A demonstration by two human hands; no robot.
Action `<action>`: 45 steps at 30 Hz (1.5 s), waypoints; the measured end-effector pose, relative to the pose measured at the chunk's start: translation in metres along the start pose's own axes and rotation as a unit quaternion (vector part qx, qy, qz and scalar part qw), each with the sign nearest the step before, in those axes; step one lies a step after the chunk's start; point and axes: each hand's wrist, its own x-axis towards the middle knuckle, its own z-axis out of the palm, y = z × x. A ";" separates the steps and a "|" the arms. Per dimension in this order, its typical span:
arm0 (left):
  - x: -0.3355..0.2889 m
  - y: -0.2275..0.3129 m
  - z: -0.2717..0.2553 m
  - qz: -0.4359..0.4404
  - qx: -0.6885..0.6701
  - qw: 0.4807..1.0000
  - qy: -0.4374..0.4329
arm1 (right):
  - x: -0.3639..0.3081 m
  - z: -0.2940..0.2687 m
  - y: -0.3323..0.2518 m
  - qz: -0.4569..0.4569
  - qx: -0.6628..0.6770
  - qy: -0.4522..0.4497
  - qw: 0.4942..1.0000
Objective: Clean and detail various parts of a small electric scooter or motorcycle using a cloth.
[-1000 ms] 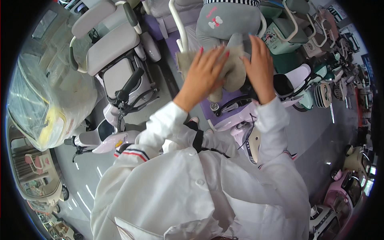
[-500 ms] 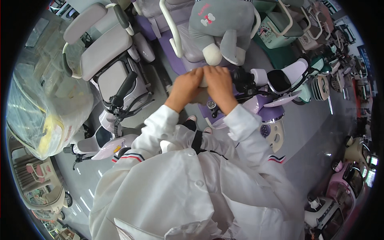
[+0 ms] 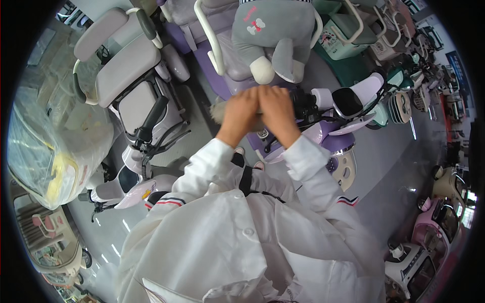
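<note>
Both hands are closed side by side in front of me, knuckles up, over a fuzzy grey-beige cloth (image 3: 217, 111). My left hand (image 3: 239, 113) grips it, with one end sticking out to the left. My right hand (image 3: 277, 112) presses against the left and closes on the same cloth; the part beneath the palms is mostly hidden. Just beyond the fingers, a grey plush toy (image 3: 273, 30) with white feet sits on the purple seat (image 3: 237, 68) of an electric tricycle. That tricycle's black handlebar controls (image 3: 304, 105) are right beside my right hand.
To the left stands another tricycle with a grey seat (image 3: 129, 65) and black handlebar grip (image 3: 155, 115). Farther left is a vehicle wrapped in clear plastic (image 3: 60, 146). A green storage box (image 3: 348, 38) and several more vehicles line the right. A pink vehicle (image 3: 432, 222) stands at lower right.
My hands have shifted slightly and turned, staying closed together. More of the cloth now shows to the left of my left hand. The surroundings have slid slightly left in view.
</note>
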 end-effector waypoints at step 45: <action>-0.109 0.025 -0.073 -0.308 -0.645 0.596 -0.365 | -0.131 -0.037 -0.052 0.014 0.556 -0.018 0.831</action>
